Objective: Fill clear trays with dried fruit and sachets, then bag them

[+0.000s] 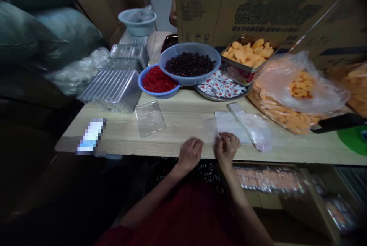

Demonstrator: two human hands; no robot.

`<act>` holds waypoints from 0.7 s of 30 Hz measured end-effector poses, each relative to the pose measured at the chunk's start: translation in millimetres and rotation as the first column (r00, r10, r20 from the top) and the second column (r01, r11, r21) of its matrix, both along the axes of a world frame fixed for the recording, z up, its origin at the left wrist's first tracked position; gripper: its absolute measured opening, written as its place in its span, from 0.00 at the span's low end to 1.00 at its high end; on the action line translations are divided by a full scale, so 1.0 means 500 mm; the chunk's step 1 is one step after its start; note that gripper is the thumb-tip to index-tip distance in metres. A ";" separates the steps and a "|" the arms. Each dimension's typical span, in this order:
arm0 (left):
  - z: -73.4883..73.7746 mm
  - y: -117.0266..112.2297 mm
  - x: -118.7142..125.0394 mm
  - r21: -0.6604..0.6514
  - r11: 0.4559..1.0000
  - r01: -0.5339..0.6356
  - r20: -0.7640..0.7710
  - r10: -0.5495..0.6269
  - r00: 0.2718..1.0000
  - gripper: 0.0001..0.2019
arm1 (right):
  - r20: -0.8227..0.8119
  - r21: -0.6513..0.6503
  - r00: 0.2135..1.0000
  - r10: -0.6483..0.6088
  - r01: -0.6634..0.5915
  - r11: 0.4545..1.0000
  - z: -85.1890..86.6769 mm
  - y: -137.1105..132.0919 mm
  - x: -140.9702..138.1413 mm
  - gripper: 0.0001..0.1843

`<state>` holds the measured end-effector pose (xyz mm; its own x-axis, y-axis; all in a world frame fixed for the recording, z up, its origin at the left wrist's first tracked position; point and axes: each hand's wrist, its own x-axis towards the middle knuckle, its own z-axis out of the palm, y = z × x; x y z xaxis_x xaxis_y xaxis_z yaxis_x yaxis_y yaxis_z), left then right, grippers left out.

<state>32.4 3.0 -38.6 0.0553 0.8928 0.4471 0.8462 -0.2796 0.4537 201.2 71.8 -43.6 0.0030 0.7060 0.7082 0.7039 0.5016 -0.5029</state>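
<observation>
Okay, R hand (228, 148) fingers (224, 136) pinch edge of 1 clear plastic bag (246, 129); L hand (189, 155) just left of bag on tabletop (177, 135), fingers curled, empty.

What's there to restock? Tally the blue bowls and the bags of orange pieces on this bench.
Blue bowls: 3 (pale blue bowl, blue bowl of dark fruit, blue bowl of red pieces)
Bags of orange pieces: 2 (large bag, far-right bag)
Total: 5

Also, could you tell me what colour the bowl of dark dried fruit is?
The bowl is pale blue, as the head view shows.
</observation>
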 end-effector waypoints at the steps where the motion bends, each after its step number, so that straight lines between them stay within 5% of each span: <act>1: 0.002 0.000 0.000 0.002 1.000 0.003 0.003 -0.003 1.000 0.09 | -0.002 -0.003 1.000 -0.007 0.007 1.000 0.001 0.000 0.000 0.12; 21: -0.001 -0.003 0.006 -0.025 1.000 0.006 -0.019 -0.006 1.000 0.08 | -0.014 -0.014 1.000 0.014 -0.014 1.000 0.002 -0.001 0.007 0.12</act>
